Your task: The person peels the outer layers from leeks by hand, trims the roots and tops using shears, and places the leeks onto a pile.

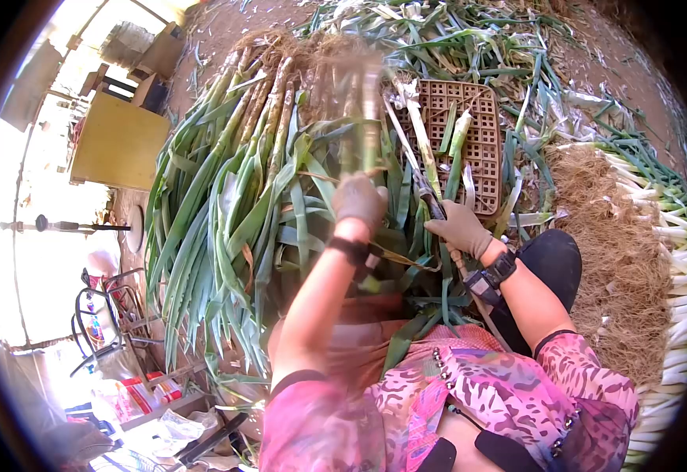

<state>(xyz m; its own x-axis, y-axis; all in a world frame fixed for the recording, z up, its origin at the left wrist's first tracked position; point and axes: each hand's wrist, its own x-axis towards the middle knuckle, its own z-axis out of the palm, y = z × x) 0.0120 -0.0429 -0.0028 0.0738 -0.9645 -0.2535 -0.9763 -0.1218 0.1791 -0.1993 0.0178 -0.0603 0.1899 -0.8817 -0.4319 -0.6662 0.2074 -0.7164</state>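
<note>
My left hand (359, 203), in a pale glove, is closed around a leek (370, 118) whose root end points away from me. Motion smears that leek and the hand somewhat. To its right, my gloved right hand (461, 230) is wrapped round a blow gun (432, 203), dark and slender, with a hose (477, 303) trailing back toward my lap. Left of my hands lies a big heap of untrimmed leeks (233, 181), roots at the far end and green leaves toward me.
A brown plastic crate (481, 149) sits beyond my right hand, with leek pieces on it. Stripped leaves (469, 39) litter the ground farther off. Cleaned white leeks (686, 275) with bushy roots (611, 259) line the right side. A yellow box (119, 141) stands at left.
</note>
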